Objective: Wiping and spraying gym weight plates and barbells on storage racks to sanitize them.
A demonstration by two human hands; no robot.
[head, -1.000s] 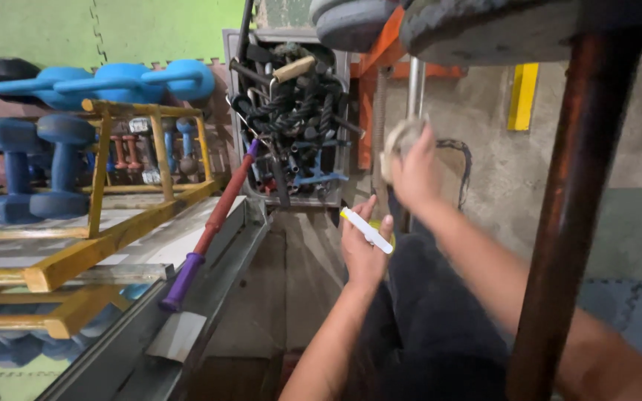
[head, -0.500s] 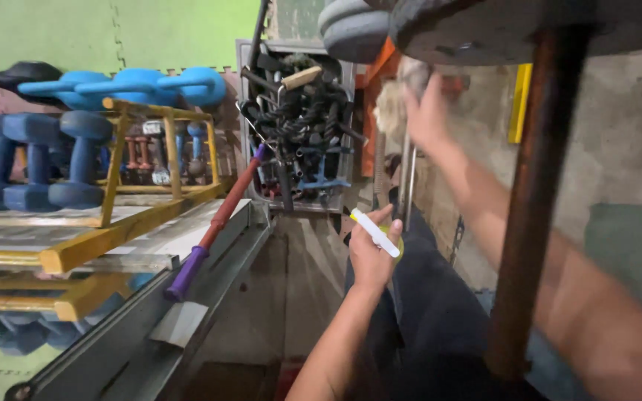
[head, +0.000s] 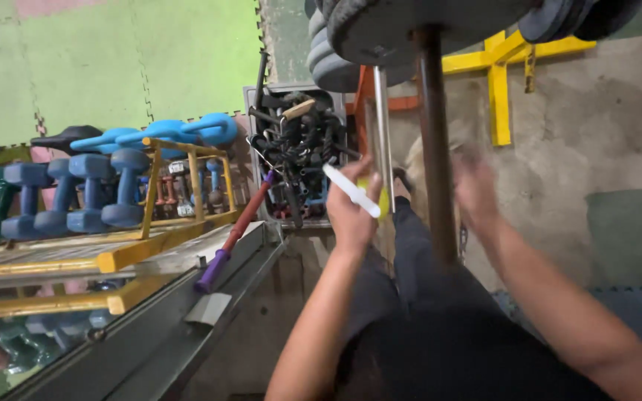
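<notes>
White with a yellow end, the marker [head: 354, 191] is pinched in the grip of the left hand [head: 352, 214], in front of the bin of black handles [head: 300, 152]. The right hand [head: 475, 187] is blurred beside the brown bar [head: 435, 148]; whether its grip is spread or closed cannot be told.

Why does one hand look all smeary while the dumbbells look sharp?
In the head view the right hand is motion-blurred; the left hand, holding a white marker, is sharper; the blue dumbbells are crisp; the dark bar up close looks soft.
</notes>
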